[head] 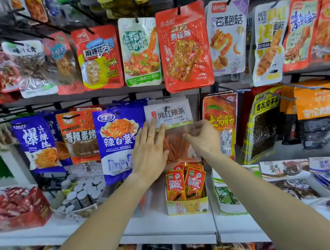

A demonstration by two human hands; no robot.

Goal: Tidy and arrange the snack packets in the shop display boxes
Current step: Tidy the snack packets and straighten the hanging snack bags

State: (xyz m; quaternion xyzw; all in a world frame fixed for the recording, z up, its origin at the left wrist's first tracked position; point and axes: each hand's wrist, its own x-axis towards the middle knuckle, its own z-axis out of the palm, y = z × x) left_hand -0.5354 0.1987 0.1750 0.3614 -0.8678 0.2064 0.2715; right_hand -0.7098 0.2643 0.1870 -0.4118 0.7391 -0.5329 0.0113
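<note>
You had your left hand (149, 145) flat on the clear hanging packet (172, 132), your right hand (201, 136) pinching its edge, while below your grip the yellow box (187, 206) of 2 upright rows looked tidy.

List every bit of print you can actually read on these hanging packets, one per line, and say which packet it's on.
"网红辣条": clear packet with white top, under both hands.
"辣白菜": blue packet, with "太昌" in its logo.
"杏鲍菇": white packet, upper row.
"HEO KAO": white-and-yellow packet, upper right.
"香辣素烤": orange packet, lower row.
"麻辣": red packet, upper row; the rest is unclear.
Small print, barcodes and box labels are too blurred to read.
</note>
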